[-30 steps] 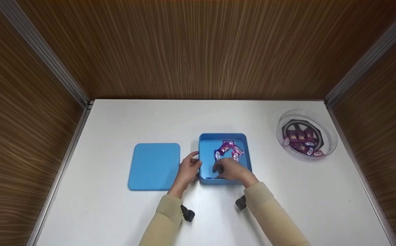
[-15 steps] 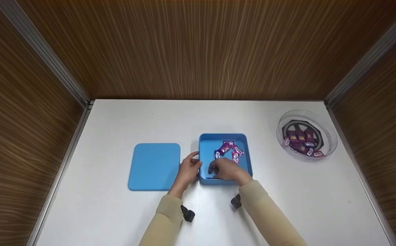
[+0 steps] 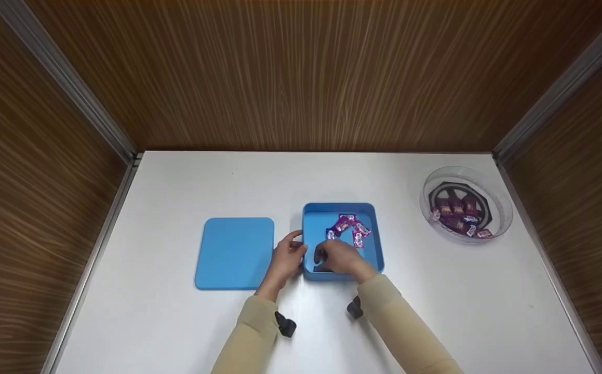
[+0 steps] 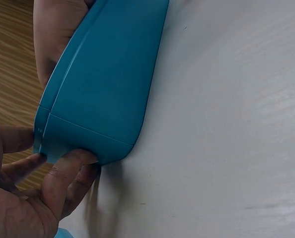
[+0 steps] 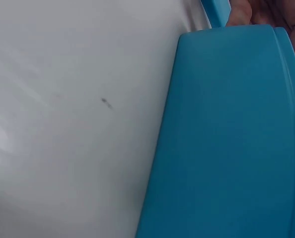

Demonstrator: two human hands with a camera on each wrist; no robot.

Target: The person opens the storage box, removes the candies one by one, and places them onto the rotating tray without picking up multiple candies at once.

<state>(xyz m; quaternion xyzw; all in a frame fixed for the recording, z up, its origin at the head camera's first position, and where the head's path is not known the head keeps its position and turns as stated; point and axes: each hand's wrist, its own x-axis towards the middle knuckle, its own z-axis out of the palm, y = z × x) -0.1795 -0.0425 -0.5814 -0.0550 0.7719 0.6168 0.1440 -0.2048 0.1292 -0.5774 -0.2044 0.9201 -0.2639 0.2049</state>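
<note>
A square blue box [image 3: 311, 228] stands lidless on the white table, with several purple, pink and blue wrapped candies [image 3: 343, 225] scattered on its floor. My left hand [image 3: 286, 257] rests against the box's left side; in the left wrist view its thumb [image 4: 68, 173] and fingertips touch the outer wall and rim. My right hand [image 3: 341, 257] reaches into the box, curled low at the near wall, and pinches a dark blue wrapped candy [image 3: 318, 269], mostly hidden under it. In the right wrist view the box's outer wall [image 5: 227, 134] hides that hand.
The flat blue lid [image 3: 235, 253] lies left of the box, right beside the left wrist. A clear round bowl [image 3: 503, 221] with several wrapped candies stands at the back right. Brown wood-grain walls [image 3: 306, 78] enclose the table.
My right hand has slid a little left inside the box, along the near wall, over the dark blue candy. The left hand, box and lid have stayed put.
</note>
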